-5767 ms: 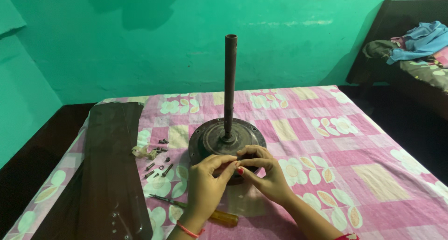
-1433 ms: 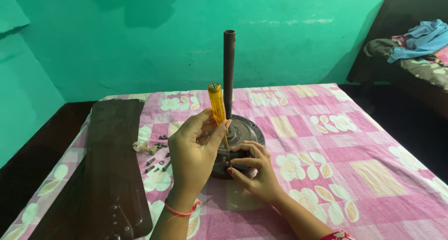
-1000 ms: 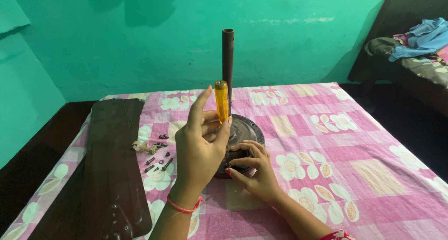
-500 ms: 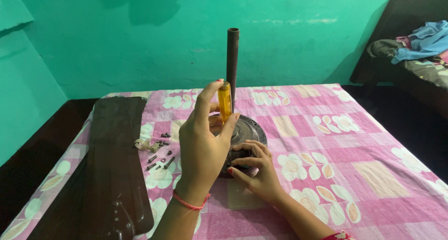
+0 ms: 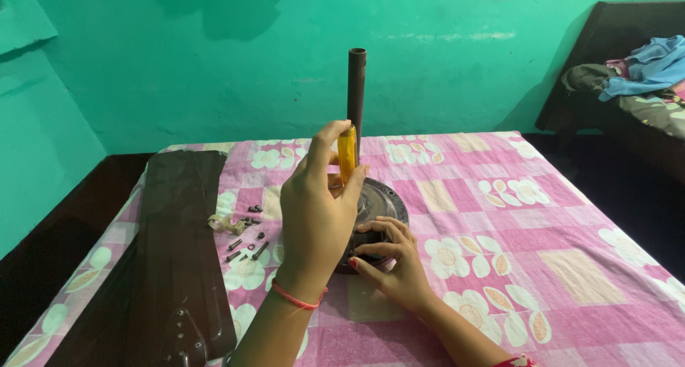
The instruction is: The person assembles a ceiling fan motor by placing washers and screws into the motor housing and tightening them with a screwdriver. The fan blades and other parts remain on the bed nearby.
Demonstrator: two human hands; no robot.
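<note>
A dark round fan motor [image 5: 382, 199] with an upright brown rod [image 5: 356, 89] stands on a pink checked cloth [image 5: 542, 231]. My left hand [image 5: 314, 210] grips a yellow-handled screwdriver [image 5: 347, 153] held upright over the motor's near side, hiding its shaft. My right hand [image 5: 389, 256] rests against the motor's front rim, fingers curled on the edge.
Dark brown fan blades [image 5: 175, 253] lie stacked at the left of the cloth. Several small dark screws [image 5: 246, 242] and a bit of pale tape [image 5: 225, 223] lie between blades and motor. A dark bed with clothes [image 5: 642, 74] stands at the right, green wall behind.
My left hand picked the screwdriver up from the cloth and raised it upright over the motor; over the last second it shifted slightly right. My right hand stays on the motor's rim.
</note>
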